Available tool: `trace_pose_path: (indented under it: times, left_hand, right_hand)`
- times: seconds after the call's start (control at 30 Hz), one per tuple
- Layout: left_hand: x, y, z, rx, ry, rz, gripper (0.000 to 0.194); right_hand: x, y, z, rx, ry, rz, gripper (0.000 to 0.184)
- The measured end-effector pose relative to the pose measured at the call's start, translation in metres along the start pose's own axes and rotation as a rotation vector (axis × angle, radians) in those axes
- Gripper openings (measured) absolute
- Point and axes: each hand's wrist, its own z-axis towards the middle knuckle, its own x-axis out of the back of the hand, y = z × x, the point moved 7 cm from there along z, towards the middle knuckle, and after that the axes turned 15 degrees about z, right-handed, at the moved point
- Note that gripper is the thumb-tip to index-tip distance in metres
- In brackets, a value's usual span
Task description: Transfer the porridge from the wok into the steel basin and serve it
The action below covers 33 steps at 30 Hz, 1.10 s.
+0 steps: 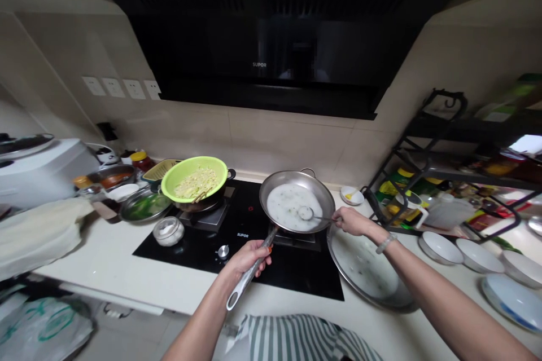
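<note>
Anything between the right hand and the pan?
Nothing visible. The right hand holds the ladle, which reaches over the right rim of the pan to the white liquid inside. The left hand grips the pan handle on the near side, away from that path.

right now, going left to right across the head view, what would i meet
White appliance, metal dish of greens, lime-green bowl, left hand on the pan handle, steel pan, right hand holding a spoon, white bowls.
</note>
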Motion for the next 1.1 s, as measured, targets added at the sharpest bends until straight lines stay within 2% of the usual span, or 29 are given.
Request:
trace_pose_path:
  times: [0.13,0.3,0.47,0.53,0.73,1.1]
  left_hand:
    - [0.001,0.002,-0.002,0.002,0.013,0.044,0.042]
    - [0.004,0.005,-0.004,0.017,0.063,0.131,0.043]
    - [0.007,0.008,-0.005,-0.006,0.129,0.165,0.068]
    - [0.008,0.009,-0.006,-0.009,0.139,0.173,0.072]
    - [0.007,0.007,-0.005,-0.008,0.122,0.17,0.065]
    - [0.006,0.007,-0.005,-0.007,0.097,0.179,0.054]
  right_hand:
    - [0.008,-0.001,-0.006,-0.007,-0.033,-0.032,0.023]
    - [0.015,0.0,-0.011,-0.006,-0.012,-0.044,0.028]
    - [0.016,-0.001,-0.014,0.009,-0.021,-0.045,0.028]
    - [0.017,-0.003,-0.016,0.01,-0.024,-0.042,0.027]
    - [0.016,-0.008,-0.022,0.003,-0.046,-0.02,0.027]
    - [0.012,0.006,-0.023,-0.001,-0.027,0.033,0.026]
